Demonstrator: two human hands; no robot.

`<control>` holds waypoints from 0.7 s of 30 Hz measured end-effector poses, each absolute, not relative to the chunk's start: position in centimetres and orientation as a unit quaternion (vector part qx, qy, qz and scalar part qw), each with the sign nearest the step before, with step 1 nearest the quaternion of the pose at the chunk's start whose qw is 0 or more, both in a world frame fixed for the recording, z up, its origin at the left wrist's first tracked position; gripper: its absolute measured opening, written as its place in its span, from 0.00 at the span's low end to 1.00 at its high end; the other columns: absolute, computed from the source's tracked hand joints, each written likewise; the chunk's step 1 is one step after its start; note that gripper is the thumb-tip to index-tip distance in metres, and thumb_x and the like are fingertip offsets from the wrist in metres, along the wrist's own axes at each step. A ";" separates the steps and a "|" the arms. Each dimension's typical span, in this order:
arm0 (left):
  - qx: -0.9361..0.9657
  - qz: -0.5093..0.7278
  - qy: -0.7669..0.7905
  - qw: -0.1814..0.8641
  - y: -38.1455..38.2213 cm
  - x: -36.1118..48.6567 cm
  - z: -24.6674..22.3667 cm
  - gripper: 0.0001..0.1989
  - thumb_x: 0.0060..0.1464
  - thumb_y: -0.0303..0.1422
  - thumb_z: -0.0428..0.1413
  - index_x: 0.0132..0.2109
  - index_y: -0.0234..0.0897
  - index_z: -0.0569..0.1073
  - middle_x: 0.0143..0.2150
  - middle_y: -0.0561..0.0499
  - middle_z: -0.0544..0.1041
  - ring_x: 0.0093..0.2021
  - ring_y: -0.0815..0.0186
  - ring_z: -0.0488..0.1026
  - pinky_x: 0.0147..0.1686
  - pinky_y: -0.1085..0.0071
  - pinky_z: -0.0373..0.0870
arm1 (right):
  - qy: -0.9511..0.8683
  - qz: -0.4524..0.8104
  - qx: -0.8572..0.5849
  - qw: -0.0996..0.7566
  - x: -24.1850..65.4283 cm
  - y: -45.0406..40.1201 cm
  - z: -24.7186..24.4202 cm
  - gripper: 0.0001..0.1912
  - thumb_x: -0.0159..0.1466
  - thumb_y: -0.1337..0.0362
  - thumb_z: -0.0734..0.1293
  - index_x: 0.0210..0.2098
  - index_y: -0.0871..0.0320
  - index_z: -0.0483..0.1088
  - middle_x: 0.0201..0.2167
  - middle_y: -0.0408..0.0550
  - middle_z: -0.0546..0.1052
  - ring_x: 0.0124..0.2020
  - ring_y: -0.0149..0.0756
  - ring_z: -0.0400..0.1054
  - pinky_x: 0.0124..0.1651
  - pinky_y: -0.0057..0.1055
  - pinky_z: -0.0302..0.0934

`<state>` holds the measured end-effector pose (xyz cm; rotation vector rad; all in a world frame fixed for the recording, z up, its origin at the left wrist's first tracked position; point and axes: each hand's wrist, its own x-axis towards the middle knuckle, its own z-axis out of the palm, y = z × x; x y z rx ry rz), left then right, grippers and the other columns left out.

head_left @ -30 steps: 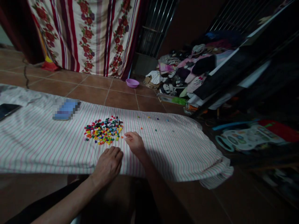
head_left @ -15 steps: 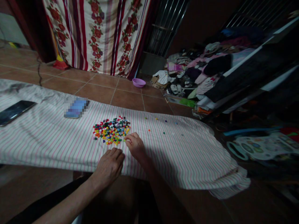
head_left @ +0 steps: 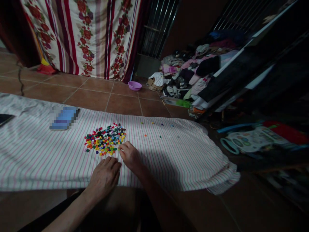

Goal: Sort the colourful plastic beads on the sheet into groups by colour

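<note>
Coloured pieces (head_left: 105, 139) lay heaped on the striped cloth (head_left: 48, 158); right hand (head_left: 130, 155) was narrow at a green piece (head_left: 119, 149) there, hold uncertain; left hand (head_left: 105, 172), by its near edge, untellable. I judged light fingertip pressure best.

floral striped curtain (head_left: 98, 40) hanging | purple basin (head_left: 135, 86) on tiled floor (head_left: 123, 103) | heaped clothes (head_left: 189, 72) right of basin

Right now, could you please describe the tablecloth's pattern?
The tablecloth has pink and greyish stripes, clearest in head view.
</note>
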<state>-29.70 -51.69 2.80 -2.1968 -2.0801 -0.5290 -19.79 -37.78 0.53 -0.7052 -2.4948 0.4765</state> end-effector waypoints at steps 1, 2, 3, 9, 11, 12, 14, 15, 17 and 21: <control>-0.716 -0.175 -0.675 0.044 -51.7 -29.7 2.8 0.09 0.59 0.27 0.48 0.39 0.39 0.72 0.38 0.50 0.73 0.40 0.61 0.66 0.40 0.64 0.64 | -0.917 0.173 -0.259 0.249 -19.8 -37.9 0.7 0.08 0.64 0.72 0.61 0.38 0.56 0.71 0.37 0.48 0.71 0.39 0.35 0.67 0.43 0.30 0.64; -0.717 -0.177 -0.673 0.051 -51.6 -29.7 2.8 0.09 0.59 0.27 0.47 0.39 0.40 0.72 0.37 0.50 0.73 0.39 0.62 0.66 0.40 0.64 0.64 | -0.918 0.172 -0.257 0.248 -19.7 -37.9 0.8 0.08 0.64 0.72 0.61 0.38 0.56 0.71 0.37 0.48 0.71 0.39 0.35 0.67 0.43 0.30 0.64; -0.717 -0.180 -0.671 0.059 -51.5 -29.7 2.8 0.09 0.60 0.27 0.47 0.38 0.40 0.72 0.36 0.50 0.73 0.38 0.62 0.66 0.39 0.64 0.64 | -0.919 0.172 -0.254 0.247 -19.7 -38.0 0.9 0.08 0.64 0.72 0.61 0.38 0.56 0.70 0.37 0.48 0.72 0.39 0.35 0.68 0.43 0.30 0.64; -0.718 -0.170 -0.668 0.093 -50.9 -29.4 3.0 0.10 0.59 0.27 0.47 0.35 0.40 0.72 0.32 0.50 0.73 0.36 0.62 0.66 0.37 0.65 0.63 | -0.922 0.186 -0.234 0.247 -19.1 -38.2 1.9 0.08 0.63 0.73 0.61 0.37 0.56 0.68 0.35 0.46 0.74 0.39 0.34 0.69 0.45 0.29 0.63; -0.718 -0.165 -0.669 0.098 -50.6 -29.1 3.1 0.10 0.59 0.27 0.47 0.34 0.40 0.72 0.32 0.50 0.73 0.36 0.62 0.67 0.37 0.65 0.64 | -0.920 0.191 -0.229 0.253 -18.6 -38.1 2.1 0.09 0.63 0.73 0.60 0.38 0.55 0.68 0.35 0.46 0.75 0.40 0.34 0.69 0.46 0.29 0.63; -0.718 -0.164 -0.669 0.100 -50.4 -29.0 3.1 0.11 0.59 0.28 0.46 0.33 0.40 0.72 0.31 0.50 0.73 0.35 0.62 0.67 0.37 0.64 0.64 | -0.919 0.193 -0.230 0.256 -18.4 -38.0 2.2 0.09 0.63 0.73 0.60 0.38 0.55 0.68 0.36 0.46 0.75 0.40 0.34 0.69 0.46 0.29 0.63; -0.721 -0.164 -0.665 0.103 -50.0 -28.6 3.2 0.11 0.59 0.28 0.46 0.33 0.40 0.72 0.31 0.50 0.73 0.34 0.62 0.67 0.37 0.64 0.65 | -0.914 0.195 -0.240 0.264 -17.9 -37.7 2.3 0.09 0.62 0.73 0.60 0.39 0.55 0.68 0.36 0.46 0.75 0.39 0.34 0.69 0.46 0.30 0.63; -0.723 -0.164 -0.663 0.104 -49.9 -28.3 3.2 0.12 0.59 0.28 0.46 0.32 0.39 0.72 0.30 0.50 0.73 0.34 0.62 0.68 0.37 0.65 0.65 | -0.911 0.195 -0.247 0.268 -17.7 -37.6 2.3 0.09 0.62 0.73 0.60 0.39 0.55 0.68 0.36 0.46 0.74 0.39 0.34 0.69 0.46 0.30 0.63; -0.727 -0.162 -0.660 0.104 -49.5 -27.9 3.4 0.12 0.60 0.28 0.46 0.32 0.39 0.72 0.30 0.50 0.73 0.34 0.62 0.68 0.37 0.64 0.65 | -0.906 0.195 -0.258 0.273 -17.2 -37.2 2.3 0.09 0.62 0.73 0.60 0.38 0.56 0.69 0.36 0.46 0.74 0.38 0.33 0.68 0.46 0.29 0.63; -0.731 -0.154 -0.657 0.099 -49.0 -27.1 3.5 0.13 0.60 0.29 0.45 0.32 0.39 0.72 0.30 0.50 0.74 0.33 0.62 0.69 0.36 0.64 0.65 | -0.897 0.183 -0.276 0.292 -16.1 -36.3 2.5 0.10 0.61 0.73 0.59 0.37 0.57 0.69 0.34 0.47 0.74 0.36 0.34 0.68 0.44 0.29 0.63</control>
